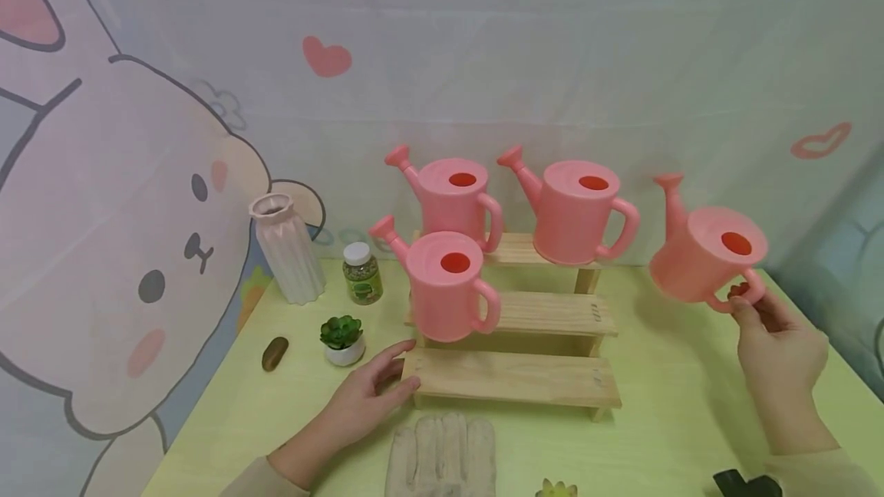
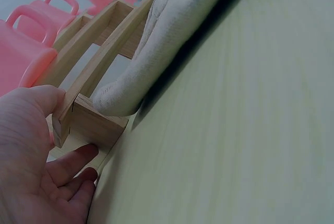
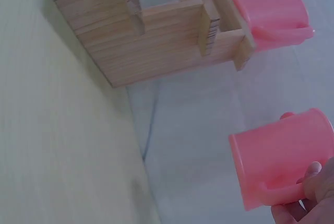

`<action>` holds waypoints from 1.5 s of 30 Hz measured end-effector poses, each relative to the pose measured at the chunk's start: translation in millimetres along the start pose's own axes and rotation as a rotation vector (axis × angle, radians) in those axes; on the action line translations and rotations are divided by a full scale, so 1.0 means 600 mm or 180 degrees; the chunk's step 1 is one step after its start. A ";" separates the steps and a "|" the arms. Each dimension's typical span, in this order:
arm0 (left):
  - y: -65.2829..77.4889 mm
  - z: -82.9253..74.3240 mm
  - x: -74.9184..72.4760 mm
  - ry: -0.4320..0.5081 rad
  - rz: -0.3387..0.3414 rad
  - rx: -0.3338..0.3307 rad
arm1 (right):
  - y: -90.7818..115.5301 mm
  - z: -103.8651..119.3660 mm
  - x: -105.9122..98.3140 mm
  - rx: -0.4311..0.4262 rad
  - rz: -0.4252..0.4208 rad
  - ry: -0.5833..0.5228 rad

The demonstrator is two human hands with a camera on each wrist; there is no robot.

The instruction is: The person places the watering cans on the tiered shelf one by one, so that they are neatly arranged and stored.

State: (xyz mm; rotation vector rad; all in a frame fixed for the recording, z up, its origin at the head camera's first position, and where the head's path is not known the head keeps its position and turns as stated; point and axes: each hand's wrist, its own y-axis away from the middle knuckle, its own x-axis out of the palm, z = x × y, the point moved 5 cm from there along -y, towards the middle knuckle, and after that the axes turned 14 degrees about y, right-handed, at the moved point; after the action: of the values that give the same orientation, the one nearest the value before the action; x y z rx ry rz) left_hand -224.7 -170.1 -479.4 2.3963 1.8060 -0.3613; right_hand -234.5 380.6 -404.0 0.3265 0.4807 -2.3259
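My right hand (image 1: 783, 343) grips the handle of a pink watering can (image 1: 697, 259), tilted in the air to the right of a stepped wooden stand (image 1: 511, 374). In the right wrist view this watering can (image 3: 282, 156) hangs apart from the stand. At the left end of the bottom step is my left hand (image 1: 359, 401); in the left wrist view the thumb and fingers (image 2: 75, 164) hold the board's end from either side. Two more pink watering cans, one left (image 1: 449, 202) and one right (image 1: 576, 213), sit on the top step. Another watering can (image 1: 445, 290) stands on the middle step's left.
Left of the stand are a white vase (image 1: 286, 251), a capped jar (image 1: 362, 274), a potted succulent (image 1: 343, 340) and a brown stone-like object (image 1: 275, 353). A pale glove (image 1: 442, 455) lies in front. Near the bottom edge are a small yellow-green plant (image 1: 555, 488) and a black object (image 1: 746, 484).
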 end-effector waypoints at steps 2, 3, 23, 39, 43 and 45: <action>-0.001 -0.001 0.000 0.0007 0.0026 0.0022 | 0.006 0.020 -0.012 -0.0171 -0.0130 -0.0239; -0.002 -0.001 0.001 0.0014 0.0041 0.0032 | 0.010 0.030 -0.019 -0.0252 -0.0192 -0.0331; -0.008 0.000 -0.002 -0.0007 0.0055 0.0073 | 0.115 0.175 -0.070 -0.1059 -0.0111 -0.2013; -0.006 0.003 -0.002 0.0019 0.0060 0.0063 | 0.193 0.195 -0.021 -0.1107 0.0569 -0.1036; -0.005 0.005 -0.001 0.0023 0.0074 0.0070 | 0.202 0.183 0.005 -0.1210 0.0693 -0.0546; -0.005 0.006 -0.001 0.0020 0.0084 0.0071 | 0.205 0.180 0.015 -0.1279 0.0779 -0.0478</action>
State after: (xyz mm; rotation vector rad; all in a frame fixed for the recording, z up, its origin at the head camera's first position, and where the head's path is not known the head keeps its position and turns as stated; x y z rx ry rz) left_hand -228.1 -171.0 -482.7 2.4362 1.7804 -0.3735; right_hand -164.3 246.4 -340.4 0.0151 0.7698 -1.9451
